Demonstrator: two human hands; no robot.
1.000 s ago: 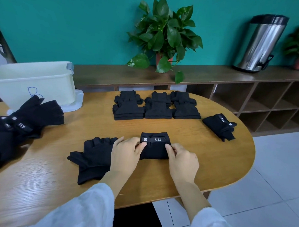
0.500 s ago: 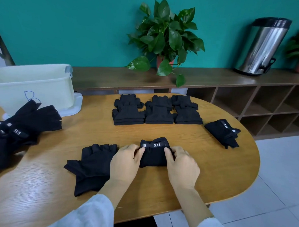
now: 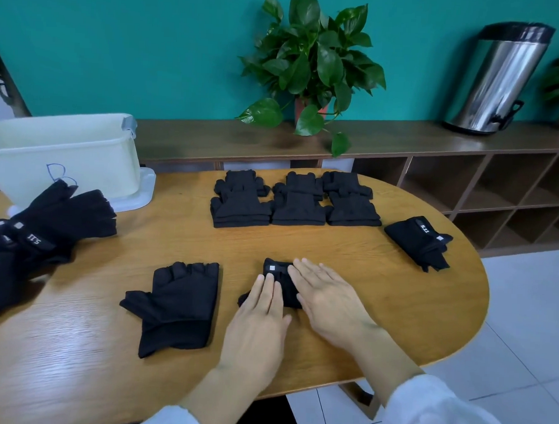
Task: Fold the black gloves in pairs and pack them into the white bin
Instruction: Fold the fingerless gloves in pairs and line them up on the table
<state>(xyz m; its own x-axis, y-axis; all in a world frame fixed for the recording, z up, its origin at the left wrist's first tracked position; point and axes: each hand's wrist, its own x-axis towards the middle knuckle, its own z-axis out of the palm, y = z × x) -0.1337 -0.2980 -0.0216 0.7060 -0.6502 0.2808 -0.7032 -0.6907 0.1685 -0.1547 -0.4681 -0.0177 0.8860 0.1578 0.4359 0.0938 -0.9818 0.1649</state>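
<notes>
Folded glove pair [image 3: 277, 276] lay near the front edge of the wooden surface [image 3: 334, 246], pressed flat under both hands. Left hand [image 3: 260, 320] had straight fingers resting on its left part; right hand [image 3: 326, 294] lay flat with fingers extended over its right part, covering most of it. Unfolded glove [image 3: 178, 303] lay just left of the left hand, apart from it. Three folded stacks [image 3: 294, 203] sat in a row farther back. Another folded pair [image 3: 419, 240] lay to the right. Loose glove pile [image 3: 30, 233] sat at far left, seemingly touching the white bin [image 3: 66, 157] behind it.
</notes>
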